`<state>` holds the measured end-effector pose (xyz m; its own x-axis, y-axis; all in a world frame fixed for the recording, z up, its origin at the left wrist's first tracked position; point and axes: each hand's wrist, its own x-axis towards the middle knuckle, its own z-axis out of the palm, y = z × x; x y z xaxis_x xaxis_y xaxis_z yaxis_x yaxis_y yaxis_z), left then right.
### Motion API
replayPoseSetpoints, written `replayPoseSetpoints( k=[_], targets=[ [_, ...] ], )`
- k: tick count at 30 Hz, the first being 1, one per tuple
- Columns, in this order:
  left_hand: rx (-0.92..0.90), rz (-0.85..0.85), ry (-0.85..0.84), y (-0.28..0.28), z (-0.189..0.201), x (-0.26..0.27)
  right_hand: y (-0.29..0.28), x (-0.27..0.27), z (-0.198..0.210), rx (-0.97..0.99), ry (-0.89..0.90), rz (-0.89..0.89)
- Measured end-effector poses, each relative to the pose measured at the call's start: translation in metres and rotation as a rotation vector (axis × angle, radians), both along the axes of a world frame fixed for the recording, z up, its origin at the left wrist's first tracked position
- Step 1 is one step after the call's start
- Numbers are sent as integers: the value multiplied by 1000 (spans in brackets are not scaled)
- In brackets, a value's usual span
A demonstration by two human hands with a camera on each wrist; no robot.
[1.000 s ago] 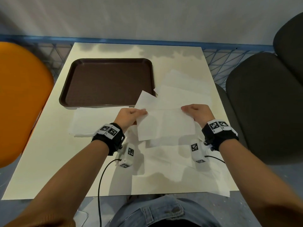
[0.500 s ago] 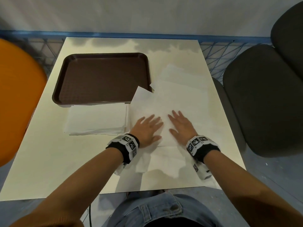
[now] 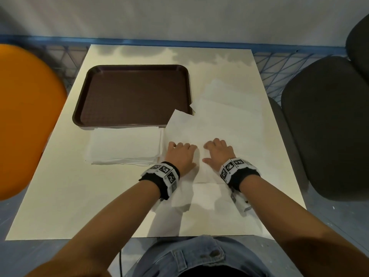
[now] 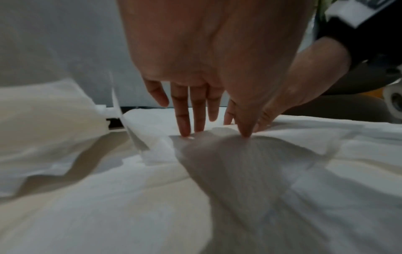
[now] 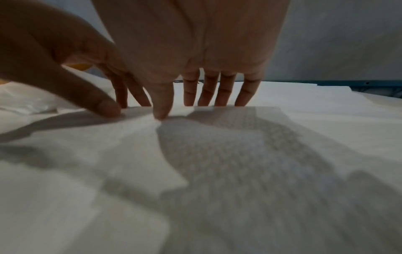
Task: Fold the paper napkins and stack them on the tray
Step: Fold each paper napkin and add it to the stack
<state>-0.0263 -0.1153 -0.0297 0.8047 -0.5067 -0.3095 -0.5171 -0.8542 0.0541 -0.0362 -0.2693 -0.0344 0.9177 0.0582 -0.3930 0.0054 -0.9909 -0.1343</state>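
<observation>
A white napkin (image 3: 196, 131) lies flat on the table just right of the empty brown tray (image 3: 131, 94). My left hand (image 3: 180, 154) and right hand (image 3: 218, 152) sit side by side on its near part. In the left wrist view my left hand (image 4: 215, 134) presses the napkin (image 4: 239, 163) with straight fingertips. The right wrist view shows my right hand (image 5: 189, 110) doing the same on the napkin (image 5: 250, 146), thumb down. A stack of folded napkins (image 3: 124, 145) lies on the table in front of the tray. More loose napkins (image 3: 229, 104) lie to the right.
The cream table (image 3: 60, 186) has an orange chair (image 3: 26, 116) at its left and dark chairs (image 3: 329, 126) at its right. A blue rail (image 3: 179, 42) runs behind the far edge. More napkin sheets (image 3: 209, 206) lie under my wrists near the front edge.
A second ago both hands pinched the napkin's corners above the table. They laid it down and flattened on it; now the fingers are arched, tips drawn back toward me.
</observation>
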Motion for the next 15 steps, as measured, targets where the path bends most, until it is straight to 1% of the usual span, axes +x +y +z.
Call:
replayPoseSetpoints(
  k=[2, 4, 5, 6, 7, 8, 9, 10, 12, 13, 14, 15],
  targets=[
    [-9, 81, -6, -2, -1, 2, 2, 9, 3, -30, 66, -8],
    [-6, 100, -19, 0, 2, 5, 1, 16, 7, -58, 99, 21],
    [-23, 101, -25, 3, 4, 8, 0, 19, 10, -29, 88, 26],
    [-59, 112, -19, 6, 7, 10, -2, 20, 14, 44, 62, 17],
    [-126, 142, -8, 10, 13, 13, -5, 22, 20, 173, 31, -12],
    [-228, 199, 15, 15, 20, 17, -6, 23, 27, 339, 13, -52],
    [-375, 281, 55, 22, 27, 20, -7, 24, 36, 499, 7, -90],
    [-574, 388, 123, 29, 35, 24, -7, 27, 45, 612, 4, -114],
    [-1002, 613, 297, 47, 51, 32, -1, 38, 60, 732, -5, -152],
    [-1154, 717, 366, 56, 57, 35, 4, 45, 64, 778, -18, -177],
    [-1255, 810, 399, 66, 59, 39, 11, 51, 66, 810, -29, -205],
    [-1300, 884, 391, 78, 59, 42, 18, 57, 65, 832, -43, -232]
  ],
)
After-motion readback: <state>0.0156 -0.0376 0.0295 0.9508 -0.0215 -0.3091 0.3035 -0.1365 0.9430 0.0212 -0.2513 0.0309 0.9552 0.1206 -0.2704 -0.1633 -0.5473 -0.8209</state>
